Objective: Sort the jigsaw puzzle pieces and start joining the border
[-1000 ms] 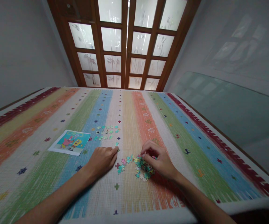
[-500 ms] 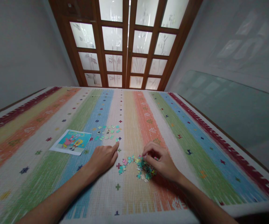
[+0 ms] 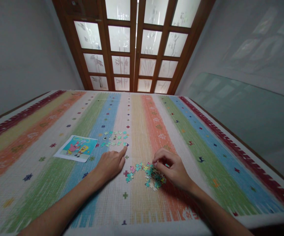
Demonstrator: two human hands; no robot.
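Note:
My left hand (image 3: 109, 165) lies on the striped cloth with its forefinger stretched forward, the tip pressing a small puzzle piece (image 3: 124, 144) at the edge of a laid-out group of pieces (image 3: 114, 138). The other fingers are curled. My right hand (image 3: 171, 169) rests at the right side of a loose heap of puzzle pieces (image 3: 149, 175), fingers pinched together on a small piece. A cartoon reference picture (image 3: 76, 148) lies flat to the left of the laid-out group.
The striped woven cloth (image 3: 58, 183) covers the whole table. Wooden doors with frosted glass panes (image 3: 132, 49) stand beyond the far edge. A glass sheet (image 3: 250, 114) leans by the right wall.
My left forefinger has pushed a single piece forward, away from me, up to the laid-out group. My right hand has stayed at the heap.

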